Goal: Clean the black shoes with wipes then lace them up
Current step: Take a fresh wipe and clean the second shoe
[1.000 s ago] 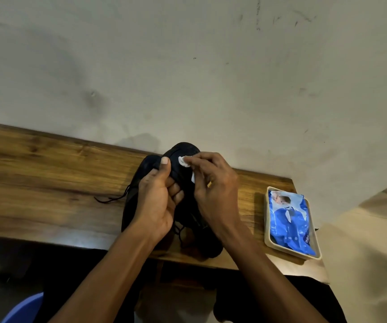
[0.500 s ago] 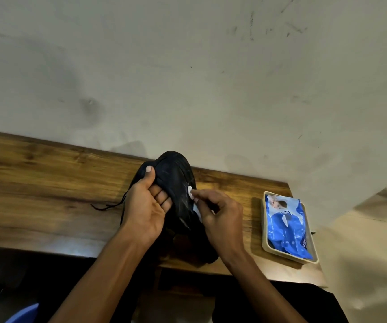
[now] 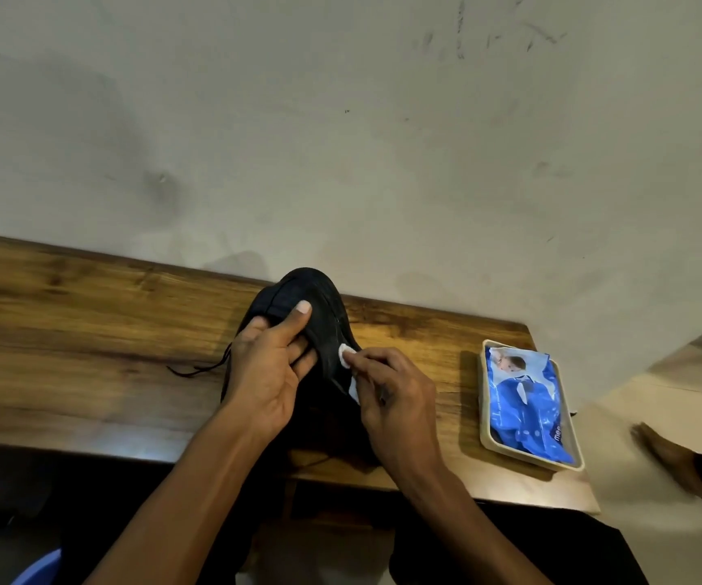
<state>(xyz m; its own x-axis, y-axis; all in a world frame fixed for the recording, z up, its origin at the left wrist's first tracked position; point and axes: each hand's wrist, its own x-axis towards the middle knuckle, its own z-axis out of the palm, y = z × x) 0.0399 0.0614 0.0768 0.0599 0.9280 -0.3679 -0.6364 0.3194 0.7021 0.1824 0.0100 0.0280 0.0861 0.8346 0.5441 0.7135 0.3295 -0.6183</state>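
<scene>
Wood grain ran across the desk (image 3: pixel 87 331) we sat at, pushed up against a scuffed pale wall (image 3: pixel 340 141). Nearest to us, our left hand (image 3: pixel 271 369) gripped the black shoe (image 3: pixel 319 306), thumb laid over its upper and fingers curled round its side, holding it tilted up off the desk. Our right hand (image 3: pixel 387 390) pinched a small white wipe (image 3: pixel 345 355) and pressed it against the side of the shoe.

We judged the cleaning to be under way and not finished: one flank was being rubbed, and we could not tell how much of the shoe was already clean. A second dark shape lay under our hands, probably the other shoe, but it was too hidden to be sure. A loose black lace (image 3: pixel 197 367) trailed onto the desk to the left, so lacing was left to do.

Further right, well apart from the shoe, the blue wipes pack (image 3: pixel 522 403) lay in a cream tray (image 3: pixel 485 415), within easy reach for a fresh wipe. Beyond the desk's right end, someone's bare foot (image 3: pixel 670 458) stood on the floor, clear of our work. Nothing blocked our hands.
</scene>
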